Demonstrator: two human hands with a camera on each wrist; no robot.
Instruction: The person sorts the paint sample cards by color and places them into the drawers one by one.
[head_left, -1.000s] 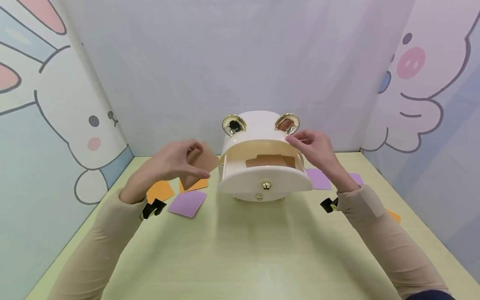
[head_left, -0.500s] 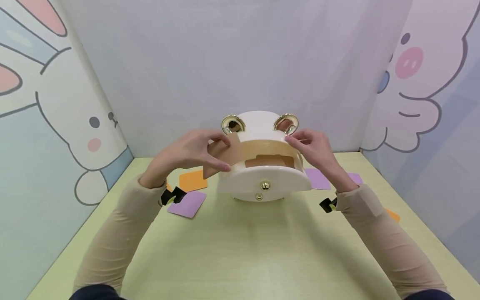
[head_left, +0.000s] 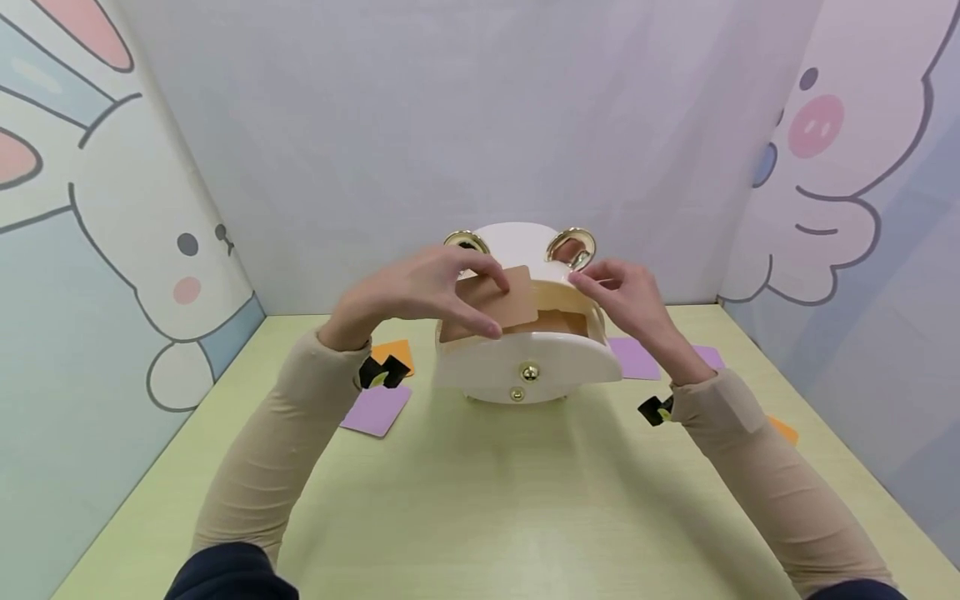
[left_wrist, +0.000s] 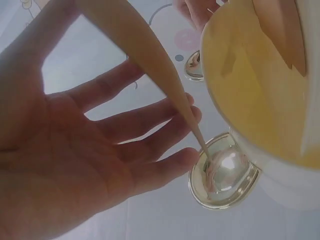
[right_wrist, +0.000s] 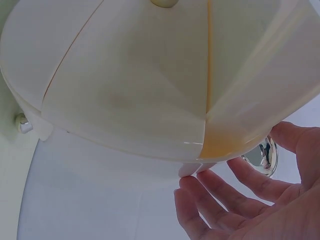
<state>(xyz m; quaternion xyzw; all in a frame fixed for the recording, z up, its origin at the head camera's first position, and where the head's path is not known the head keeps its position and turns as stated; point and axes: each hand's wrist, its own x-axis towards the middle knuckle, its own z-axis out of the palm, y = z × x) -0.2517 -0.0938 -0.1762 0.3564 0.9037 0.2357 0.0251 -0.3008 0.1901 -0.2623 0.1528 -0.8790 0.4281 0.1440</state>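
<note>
My left hand (head_left: 416, 287) pinches a brown card (head_left: 517, 300) between thumb and fingers, over the left part of a pulled-out drawer (head_left: 465, 367). In the left wrist view the card appears nearly edge-on. The drawer belongs to a white rounded storage box (head_left: 517, 242) with two gold ears and gold knobs. More brown cards (head_left: 566, 323) lie inside the drawer, partly hidden by the held card and the drawer front. My right hand (head_left: 626, 292) touches the box's upper right edge beside the gold ear (head_left: 572, 248), its fingers extended along the shell in the right wrist view.
On the table (head_left: 510, 500), a purple card (head_left: 377, 410) and an orange card (head_left: 393, 354) lie left of the box. Purple cards (head_left: 633, 358) and an orange card (head_left: 782, 429) lie to the right. Walls with cartoon animals enclose the table on three sides.
My left hand has carried the brown card rightward, from beside the box to over the open drawer. My right hand has stayed at the box's upper right edge.
</note>
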